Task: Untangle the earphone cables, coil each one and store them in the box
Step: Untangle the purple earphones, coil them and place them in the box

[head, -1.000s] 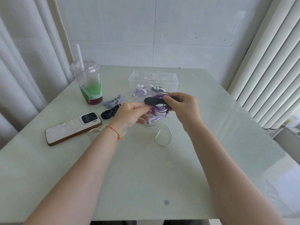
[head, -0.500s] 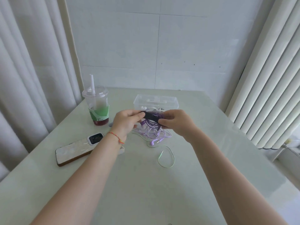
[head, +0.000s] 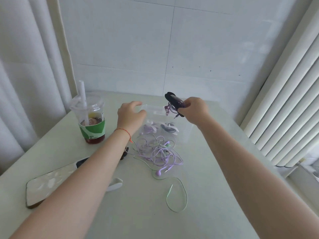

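From the head view, the right hand (head: 193, 110) pinches a coiled dark purple earphone cable (head: 174, 105) wrapped in a black clip, held above the clear box (head: 187, 131). The left hand (head: 130, 114) curls its fingers on the box's near-left rim; whether it grips is unclear. Two coiled earphones lie inside the box. Below both hands lies one tangle (head: 158, 152) of lilac and green cables.

Lighting: we note bright, even daylight, seemingly from the blinds (head: 283, 107) side; soft, faint shadows. Quality: slight overall softness; wide-angle bowing at edges; forearms stretched near the bottom.
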`<state>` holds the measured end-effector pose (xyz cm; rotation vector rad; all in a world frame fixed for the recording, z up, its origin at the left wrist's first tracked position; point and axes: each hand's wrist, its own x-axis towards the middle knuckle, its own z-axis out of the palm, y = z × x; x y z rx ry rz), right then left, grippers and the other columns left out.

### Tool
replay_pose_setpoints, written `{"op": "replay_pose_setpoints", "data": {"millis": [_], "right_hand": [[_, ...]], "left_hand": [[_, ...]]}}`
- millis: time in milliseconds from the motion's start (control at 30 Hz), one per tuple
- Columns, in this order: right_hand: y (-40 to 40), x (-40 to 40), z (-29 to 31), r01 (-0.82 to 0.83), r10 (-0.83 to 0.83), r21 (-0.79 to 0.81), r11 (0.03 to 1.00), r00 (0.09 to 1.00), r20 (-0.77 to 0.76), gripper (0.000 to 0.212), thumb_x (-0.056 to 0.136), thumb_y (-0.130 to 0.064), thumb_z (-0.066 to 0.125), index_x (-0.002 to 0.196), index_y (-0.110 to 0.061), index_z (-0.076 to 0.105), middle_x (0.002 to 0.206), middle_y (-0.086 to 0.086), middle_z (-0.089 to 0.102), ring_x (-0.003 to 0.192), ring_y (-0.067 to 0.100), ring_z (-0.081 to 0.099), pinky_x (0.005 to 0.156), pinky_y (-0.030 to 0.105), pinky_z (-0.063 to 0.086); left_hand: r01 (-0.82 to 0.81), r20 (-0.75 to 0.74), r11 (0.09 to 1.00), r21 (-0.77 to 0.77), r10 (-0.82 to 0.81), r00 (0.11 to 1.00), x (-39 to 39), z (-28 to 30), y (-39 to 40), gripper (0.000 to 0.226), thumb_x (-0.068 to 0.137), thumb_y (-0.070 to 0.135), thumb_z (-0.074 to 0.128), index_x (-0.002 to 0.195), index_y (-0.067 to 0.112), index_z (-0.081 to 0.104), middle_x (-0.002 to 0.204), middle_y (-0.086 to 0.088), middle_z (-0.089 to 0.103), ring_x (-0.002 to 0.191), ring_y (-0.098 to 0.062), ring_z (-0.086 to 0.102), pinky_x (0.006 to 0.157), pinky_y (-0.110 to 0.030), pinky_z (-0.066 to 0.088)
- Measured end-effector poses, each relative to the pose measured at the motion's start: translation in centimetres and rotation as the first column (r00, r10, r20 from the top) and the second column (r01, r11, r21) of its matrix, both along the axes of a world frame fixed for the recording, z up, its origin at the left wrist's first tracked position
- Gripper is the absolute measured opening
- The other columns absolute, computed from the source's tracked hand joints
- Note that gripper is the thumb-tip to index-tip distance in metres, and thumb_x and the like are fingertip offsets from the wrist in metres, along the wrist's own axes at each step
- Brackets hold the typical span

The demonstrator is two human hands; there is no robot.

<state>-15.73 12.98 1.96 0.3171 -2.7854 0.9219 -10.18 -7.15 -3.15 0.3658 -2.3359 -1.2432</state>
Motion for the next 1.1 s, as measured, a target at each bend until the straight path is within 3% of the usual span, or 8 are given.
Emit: {"op": "replay_pose_setpoints", "data": {"millis": [167,267,367,533,733,900,1000,1100], "right_hand": [[-0.1,-3.3,-1.5,0.038,-0.045,0.265,0.964,0.999,0.020,0.013,0.078,-0.012,0.062,0.074,-0.005,0.073,0.058,0.006,0.053,0.051,0.019,0.043,0.044,0.023,0.029],[-0.3,-4.3,-2.5,0.070,-0.074,0.386,0.920,0.997,-0.005,0.020,0.077,-0.022,0.069,0.086,-0.004,0.068,0.080,0.008,0.056,0.078,0.029,0.054,0.063,0.027,0.038],[-0.7,-4.3,-2.9,0.027,-0.060,0.529,0.848,0.997,0.045,0.047,0.072,-0.044,0.077,0.105,-0.011,0.064,0.111,0.009,0.055,0.110,0.030,0.051,0.086,0.034,0.041],[-0.5,-3.0,-2.2,-0.012,-0.017,0.424,0.905,0.998,0.066,0.027,0.079,-0.032,0.065,0.090,-0.008,0.071,0.102,0.012,0.068,0.092,0.031,0.058,0.073,0.030,0.044],[0.4,1.0,-2.0,-0.082,0.080,0.300,0.950,0.997,0.020,0.026,0.086,-0.017,0.056,0.098,0.001,0.071,0.102,0.019,0.068,0.101,0.033,0.060,0.083,0.037,0.049],[-0.6,5.0,-3.4,-0.105,0.096,-0.039,0.994,0.978,-0.185,0.015,0.088,-0.011,0.055,0.096,-0.013,0.068,0.094,0.006,0.056,0.084,0.022,0.052,0.068,0.025,0.035],[-1.6,7.4,-5.2,-0.258,0.259,0.070,0.964,0.966,0.000,0.013,0.088,-0.019,0.060,0.097,-0.015,0.069,0.088,0.000,0.059,0.082,0.018,0.054,0.066,0.023,0.039],[-1.6,8.2,-7.5,-0.363,0.321,0.254,0.897,0.927,0.193,0.028,0.083,-0.030,0.069,0.109,-0.021,0.068,0.114,0.005,0.055,0.106,0.021,0.053,0.089,0.030,0.043]], "left_hand": [[0.075,0.136,0.996,0.045,-0.081,0.987,-1.7,-1.5,-0.2,0.033,0.086,0.020,0.052,0.115,0.028,0.066,0.134,-0.009,0.046,0.131,-0.025,0.039,0.109,-0.033,0.033],[0.101,0.148,0.992,0.082,-0.112,0.983,-1.7,-2.4,0.2,0.032,0.082,0.028,0.052,0.111,0.026,0.065,0.135,-0.008,0.046,0.131,-0.024,0.041,0.109,-0.033,0.034],[0.092,0.137,0.993,0.071,-0.101,0.985,-1.6,-2.7,0.3,0.032,0.088,0.022,0.054,0.118,0.022,0.064,0.136,-0.007,0.045,0.131,-0.023,0.040,0.108,-0.031,0.031],[0.066,0.125,0.997,0.031,-0.069,0.990,-0.9,-2.5,0.9,0.026,0.092,0.020,0.051,0.113,0.017,0.066,0.132,-0.009,0.048,0.126,-0.023,0.045,0.098,-0.024,0.030],[0.079,0.191,0.996,-0.034,-0.072,0.979,1.7,-1.9,1.5,0.037,0.091,0.020,0.052,0.127,0.014,0.060,0.138,-0.010,0.047,0.129,-0.024,0.045,0.104,-0.026,0.031],[-0.001,0.039,0.997,-0.074,0.004,0.999,4.8,-1.4,2.0,0.035,0.087,0.014,0.053,0.121,0.015,0.062,0.129,-0.010,0.050,0.119,-0.024,0.050,0.102,-0.029,0.037],[0.017,0.030,0.994,-0.112,-0.013,0.999,6.7,-2.0,2.4,0.023,0.087,0.015,0.053,0.097,0.019,0.072,0.101,-0.002,0.063,0.090,-0.019,0.059,0.076,-0.024,0.039],[0.193,0.209,0.966,-0.174,-0.155,0.966,7.9,-2.9,2.5,0.016,0.087,0.020,0.059,0.092,0.021,0.074,0.091,0.003,0.072,0.088,-0.017,0.062,0.077,-0.025,0.045]]}}
